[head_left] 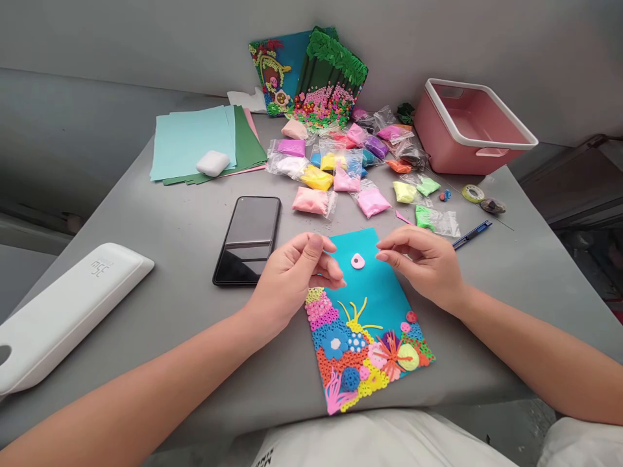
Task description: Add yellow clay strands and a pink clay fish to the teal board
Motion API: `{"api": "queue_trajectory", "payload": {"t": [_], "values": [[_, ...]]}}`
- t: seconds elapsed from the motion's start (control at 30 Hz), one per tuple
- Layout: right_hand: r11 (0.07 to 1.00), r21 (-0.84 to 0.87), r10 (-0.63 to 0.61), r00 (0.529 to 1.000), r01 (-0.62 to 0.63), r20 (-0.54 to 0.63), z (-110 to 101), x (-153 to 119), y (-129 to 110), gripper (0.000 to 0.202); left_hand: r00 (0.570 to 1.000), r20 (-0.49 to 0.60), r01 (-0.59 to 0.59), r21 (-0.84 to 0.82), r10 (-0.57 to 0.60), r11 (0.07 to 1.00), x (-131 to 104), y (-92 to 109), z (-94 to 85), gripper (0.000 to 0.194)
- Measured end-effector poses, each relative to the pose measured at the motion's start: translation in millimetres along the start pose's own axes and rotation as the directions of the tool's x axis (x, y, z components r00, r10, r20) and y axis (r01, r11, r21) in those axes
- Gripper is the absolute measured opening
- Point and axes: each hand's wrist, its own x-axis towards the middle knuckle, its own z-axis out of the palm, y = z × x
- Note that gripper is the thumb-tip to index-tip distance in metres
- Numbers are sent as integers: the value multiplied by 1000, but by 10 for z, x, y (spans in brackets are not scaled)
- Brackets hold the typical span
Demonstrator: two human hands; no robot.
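A blue card (363, 279) lies in front of me, its lower part covered with coloured clay rings, flowers, balls and strands in a reef-like picture. On its bare upper part sits a small pale pink clay piece (358, 261) with a dark dot. My left hand (302, 263) hovers over the card's upper left edge, thumb and forefinger pressed together and the other fingers curled. Over the upper right edge, my right hand (421, 259) has thumb and forefinger brought close in a pinch. Whatever either hand holds, if anything, is too small to make out.
Bags of coloured clay (314, 201) spread behind the card. A pink basket (462, 146) stands back right, near tape (473, 192) and a blue cutter (472, 235). Left are a phone (248, 240), coloured sheets (189, 143), a white case (213, 163) and a white device (73, 311). Decorated pictures (331, 74) lean behind.
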Motion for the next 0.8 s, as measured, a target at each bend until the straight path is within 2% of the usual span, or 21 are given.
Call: {"api": "queue_trajectory", "payload": {"t": [0.13,0.23,0.47,0.67,0.8], "values": [[999,13,32,998,-33,54,6,-1,-6,11,995,3,-103,-37,104,994,6,22,-1,49],[1000,17,25,997,-26,71,11,-6,-6,6,990,18,-137,-23,138,990,3,23,-8,47],[1000,7,9,996,-9,86,16,-8,-2,20,993,19,-114,77,113,990,2,-17,-4,31],[994,60,-100,992,96,81,34,-8,-10,5,994,20,-111,66,110,992,-2,-8,15,31],[988,64,-148,984,142,97,32,-10,-28,9,994,32,-108,54,106,993,-6,-9,8,30]]}}
